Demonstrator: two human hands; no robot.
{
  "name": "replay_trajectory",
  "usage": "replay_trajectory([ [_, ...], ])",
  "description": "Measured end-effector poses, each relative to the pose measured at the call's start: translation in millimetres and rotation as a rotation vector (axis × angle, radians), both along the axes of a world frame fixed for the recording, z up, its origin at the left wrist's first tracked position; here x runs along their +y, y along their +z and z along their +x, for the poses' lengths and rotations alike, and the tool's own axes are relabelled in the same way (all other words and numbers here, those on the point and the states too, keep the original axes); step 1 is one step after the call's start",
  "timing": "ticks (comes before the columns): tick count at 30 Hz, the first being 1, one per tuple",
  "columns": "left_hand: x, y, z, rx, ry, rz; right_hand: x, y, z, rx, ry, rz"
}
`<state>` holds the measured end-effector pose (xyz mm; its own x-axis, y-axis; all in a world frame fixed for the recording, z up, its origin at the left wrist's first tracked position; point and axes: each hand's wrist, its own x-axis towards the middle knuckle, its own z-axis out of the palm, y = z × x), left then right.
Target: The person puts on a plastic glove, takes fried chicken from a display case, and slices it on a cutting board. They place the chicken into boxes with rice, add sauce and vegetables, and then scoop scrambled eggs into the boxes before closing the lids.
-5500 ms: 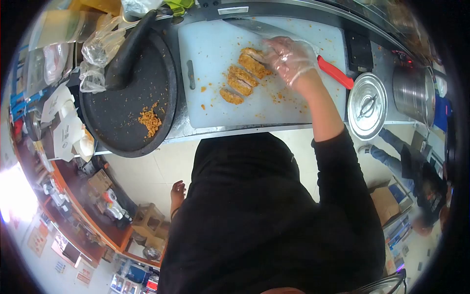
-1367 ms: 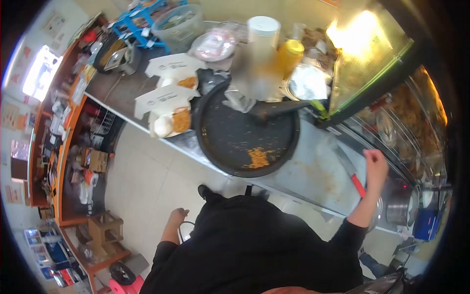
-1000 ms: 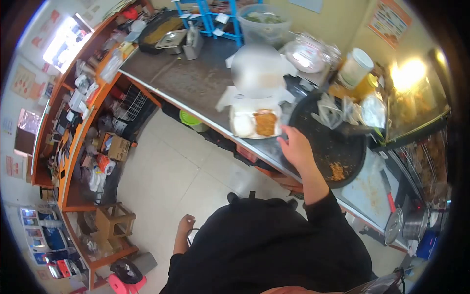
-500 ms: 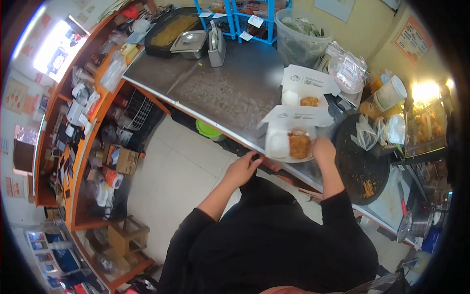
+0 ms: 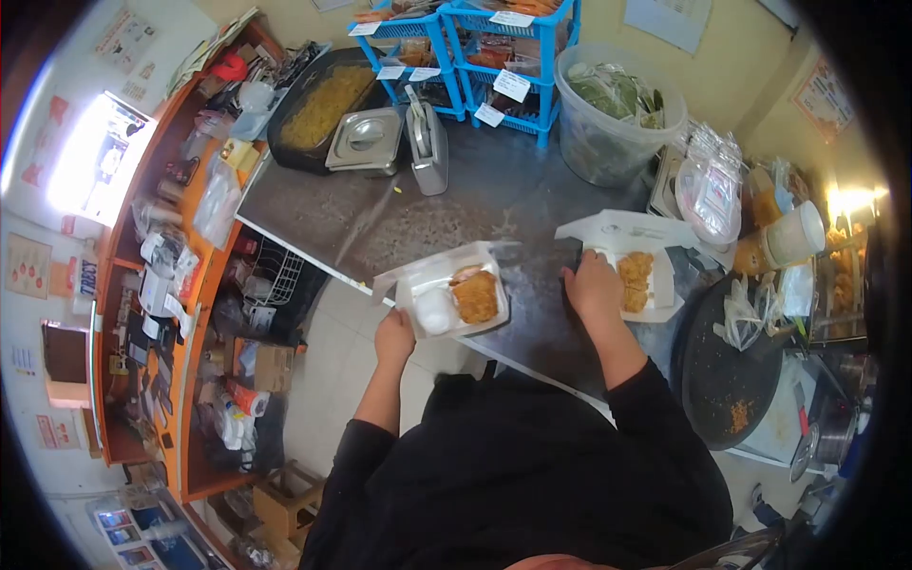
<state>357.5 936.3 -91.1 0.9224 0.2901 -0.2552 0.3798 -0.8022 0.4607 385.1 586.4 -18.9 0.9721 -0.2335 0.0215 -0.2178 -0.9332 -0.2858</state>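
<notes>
A white takeout box (image 5: 408, 285) with its lid raised sits tilted over the counter's front edge. It holds a mound of white rice (image 5: 434, 313) and a brown fried piece, apparently chicken (image 5: 477, 298). My left hand (image 5: 393, 336) grips this box at its left edge, fingers closed. A second takeout box (image 5: 668, 283), lid up, stands farther right on the counter, with another fried piece (image 5: 635, 277) inside. Around its left side my right hand (image 5: 595, 287) is closed, hiding that part of the box and whatever lies beneath.
Along the back of the counter (image 5: 351, 220) stand a dark tray of yellow food (image 5: 328, 109), steel containers (image 5: 366, 141), blue racks (image 5: 513, 62) and a clear bucket of leaves (image 5: 617, 133). A round black pan (image 5: 727, 370) with crumbs is at right. Orange shelves (image 5: 204, 237) line the left.
One box with rice and fried food has moved left, and my left hand has come up to hold it. My right hand is now at the other box's left side. The view has shifted.
</notes>
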Motion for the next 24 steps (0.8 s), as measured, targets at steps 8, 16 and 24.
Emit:
replay_trajectory([
  [8,44.8,-22.2,64.0,0.072,0.159,-0.543,45.6,-16.9,24.1,0.096,-0.012,0.127],
  [16,76.4,14.9,90.3,0.508,-0.203,-0.979,127.6,74.6,25.6,0.517,0.704,0.367],
  [24,251.9,-14.5,105.3,0.388,-0.57,-0.714,146.9,234.2,199.6,-0.399,0.406,0.238],
])
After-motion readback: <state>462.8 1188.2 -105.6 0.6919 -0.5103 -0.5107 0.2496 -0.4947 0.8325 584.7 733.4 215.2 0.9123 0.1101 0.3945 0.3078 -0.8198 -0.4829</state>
